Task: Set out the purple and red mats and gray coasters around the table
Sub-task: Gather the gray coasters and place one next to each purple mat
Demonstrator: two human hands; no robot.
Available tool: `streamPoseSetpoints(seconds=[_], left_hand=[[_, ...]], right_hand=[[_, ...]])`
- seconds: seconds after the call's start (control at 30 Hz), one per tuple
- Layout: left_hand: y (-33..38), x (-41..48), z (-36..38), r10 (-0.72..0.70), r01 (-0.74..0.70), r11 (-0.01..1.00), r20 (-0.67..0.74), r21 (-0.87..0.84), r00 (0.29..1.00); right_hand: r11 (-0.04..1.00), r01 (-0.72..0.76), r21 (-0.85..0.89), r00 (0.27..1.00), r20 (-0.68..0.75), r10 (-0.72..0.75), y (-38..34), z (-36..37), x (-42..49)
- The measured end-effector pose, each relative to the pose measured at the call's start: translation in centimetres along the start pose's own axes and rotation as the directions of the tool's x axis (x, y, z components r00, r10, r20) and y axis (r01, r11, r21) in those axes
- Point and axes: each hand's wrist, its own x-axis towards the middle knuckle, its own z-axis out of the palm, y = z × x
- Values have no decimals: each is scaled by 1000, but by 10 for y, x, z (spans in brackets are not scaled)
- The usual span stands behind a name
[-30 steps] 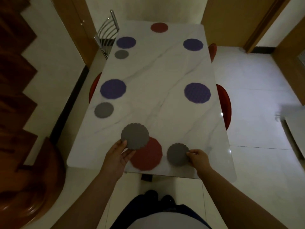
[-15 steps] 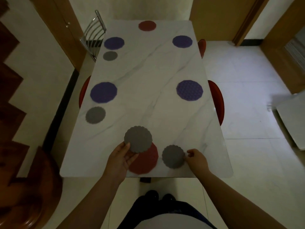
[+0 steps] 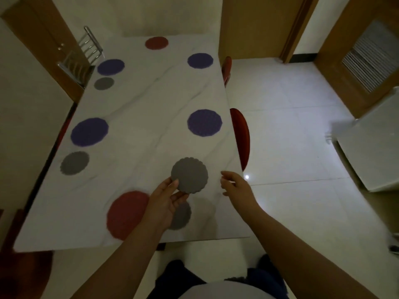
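1. Head view: the left hand (image 3: 166, 201) pinches a gray coaster (image 3: 189, 175) by its near edge, thumb on top. It holds the coaster above the marble table (image 3: 151, 100), probably heading for the bare spot by the near-right purple mat (image 3: 204, 122).
2. The right hand (image 3: 234, 185) hovers just beside the coaster at the table's right edge, fingers loosely curled and holding nothing, seemingly ready to receive it.
3. Partly under the left hand, a laid coaster (image 3: 182, 214) lies flat beside the near red mat (image 3: 127, 213); that place looks finished.
4. Count: four gray coasters (one held, three laid), four purple mats, two red mats, one at each end.
5. Both left-side purple mats have a coaster beside them. The two right-side ones and the far red mat (image 3: 156, 42) have none.
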Motion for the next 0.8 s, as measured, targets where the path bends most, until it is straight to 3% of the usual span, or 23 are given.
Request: streamPoseSetpoints(seconds=[0.2,0.37,0.6,0.7,0.8], left_hand=[[-67,-4,89,107,-129,964,-109,-230,988],[-105,-18,137,151,-187,943,-148,-274,978],[-104,1,178,217,-278,925,-238,-259,947],[-96,34,198,242,-315,914,-280,-255,929],[-76,77,212,274,-355,898,-302,-259,913]], right_hand=[[988,77,-134,970,241,-43,-8,-99,29],[969,153,-193,936,344,-79,-10,-165,47],[946,231,-225,835,546,-74,-39,-170,96],[889,365,-278,760,639,-113,-57,-162,130],[827,457,-326,747,645,-159,-80,-152,179]])
